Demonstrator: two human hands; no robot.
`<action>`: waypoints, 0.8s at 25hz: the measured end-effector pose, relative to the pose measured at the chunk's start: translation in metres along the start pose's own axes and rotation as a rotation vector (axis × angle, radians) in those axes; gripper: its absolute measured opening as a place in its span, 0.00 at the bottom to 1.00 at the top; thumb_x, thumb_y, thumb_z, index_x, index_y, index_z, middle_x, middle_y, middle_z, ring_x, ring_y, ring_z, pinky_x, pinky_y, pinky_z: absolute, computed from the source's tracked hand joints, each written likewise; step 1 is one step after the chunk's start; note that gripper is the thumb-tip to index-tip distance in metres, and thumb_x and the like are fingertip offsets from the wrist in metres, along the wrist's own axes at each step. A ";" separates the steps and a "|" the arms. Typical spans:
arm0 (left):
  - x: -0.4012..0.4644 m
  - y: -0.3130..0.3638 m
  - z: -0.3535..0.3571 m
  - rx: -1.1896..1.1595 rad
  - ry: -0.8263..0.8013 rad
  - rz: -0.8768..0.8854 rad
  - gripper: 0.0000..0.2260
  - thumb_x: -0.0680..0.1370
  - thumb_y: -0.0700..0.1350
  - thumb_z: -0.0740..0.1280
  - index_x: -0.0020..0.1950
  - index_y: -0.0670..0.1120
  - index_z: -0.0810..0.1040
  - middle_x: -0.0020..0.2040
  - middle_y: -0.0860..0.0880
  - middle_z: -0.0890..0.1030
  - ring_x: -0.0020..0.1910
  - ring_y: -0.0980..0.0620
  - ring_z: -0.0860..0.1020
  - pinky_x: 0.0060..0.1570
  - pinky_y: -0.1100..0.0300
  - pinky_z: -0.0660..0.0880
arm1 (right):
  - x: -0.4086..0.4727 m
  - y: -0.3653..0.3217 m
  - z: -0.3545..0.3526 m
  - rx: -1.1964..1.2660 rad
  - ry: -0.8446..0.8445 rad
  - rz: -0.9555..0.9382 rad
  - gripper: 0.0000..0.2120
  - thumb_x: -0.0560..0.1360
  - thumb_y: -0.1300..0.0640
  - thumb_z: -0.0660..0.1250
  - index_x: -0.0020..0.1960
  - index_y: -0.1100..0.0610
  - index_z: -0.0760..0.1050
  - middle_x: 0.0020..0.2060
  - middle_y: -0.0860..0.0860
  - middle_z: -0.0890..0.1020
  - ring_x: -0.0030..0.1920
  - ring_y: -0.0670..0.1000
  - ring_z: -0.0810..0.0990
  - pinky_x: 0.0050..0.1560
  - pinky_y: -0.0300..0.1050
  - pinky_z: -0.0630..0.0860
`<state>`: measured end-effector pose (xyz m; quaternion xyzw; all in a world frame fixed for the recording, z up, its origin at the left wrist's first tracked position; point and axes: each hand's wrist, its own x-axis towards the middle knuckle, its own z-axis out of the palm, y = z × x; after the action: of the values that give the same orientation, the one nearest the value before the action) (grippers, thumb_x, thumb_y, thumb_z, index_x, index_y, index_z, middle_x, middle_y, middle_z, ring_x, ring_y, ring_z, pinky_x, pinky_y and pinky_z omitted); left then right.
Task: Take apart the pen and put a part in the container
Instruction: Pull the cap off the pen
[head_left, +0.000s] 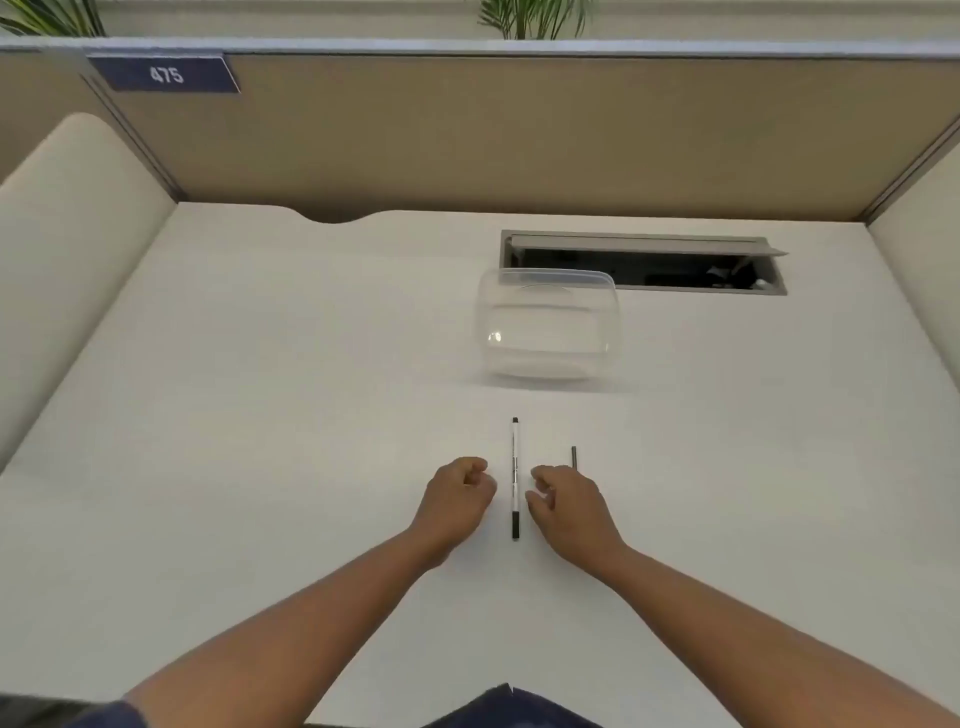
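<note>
A white pen (515, 478) with black ends lies lengthwise on the white desk (260, 415), pointing away from me. My left hand (460, 499) rests just left of it with its fingers curled shut and nothing in them. Just right of the pen sits my right hand (569, 512), fingers loosely curled and a little apart, holding nothing. A short dark thin part (574, 457) lies beyond my right hand, partly hidden by its knuckles. Farther back stands a clear plastic container (548, 325), open on top and with nothing in it.
An open cable hatch (644, 262) is set into the desk behind the container. Beige partition walls (467, 135) close off the back and both sides. A blue sign reading 475 (165, 74) hangs at the upper left.
</note>
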<state>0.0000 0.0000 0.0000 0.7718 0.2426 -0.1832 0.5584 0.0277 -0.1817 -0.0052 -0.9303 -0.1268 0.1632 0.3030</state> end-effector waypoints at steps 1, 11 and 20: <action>0.001 -0.002 0.002 -0.077 0.001 -0.038 0.14 0.79 0.46 0.66 0.64 0.45 0.77 0.52 0.49 0.83 0.49 0.50 0.84 0.54 0.52 0.80 | 0.001 0.000 0.005 0.061 0.009 0.016 0.08 0.77 0.59 0.65 0.42 0.62 0.73 0.38 0.57 0.79 0.38 0.55 0.76 0.45 0.54 0.76; -0.010 0.002 0.012 -0.314 -0.154 -0.178 0.09 0.78 0.37 0.65 0.57 0.41 0.79 0.43 0.44 0.85 0.40 0.51 0.84 0.42 0.60 0.81 | -0.006 -0.012 0.007 0.488 -0.183 0.292 0.11 0.77 0.51 0.69 0.59 0.52 0.77 0.37 0.45 0.78 0.30 0.39 0.75 0.28 0.31 0.70; -0.018 0.024 -0.008 -0.329 -0.056 0.033 0.16 0.80 0.42 0.67 0.66 0.50 0.70 0.54 0.44 0.84 0.48 0.49 0.86 0.46 0.60 0.81 | -0.014 -0.015 -0.018 0.541 -0.202 0.217 0.10 0.75 0.60 0.69 0.52 0.47 0.78 0.34 0.42 0.79 0.31 0.42 0.76 0.35 0.40 0.75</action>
<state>-0.0006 -0.0016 0.0315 0.6683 0.2411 -0.1534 0.6868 0.0192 -0.1839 0.0210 -0.8031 -0.0083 0.3142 0.5062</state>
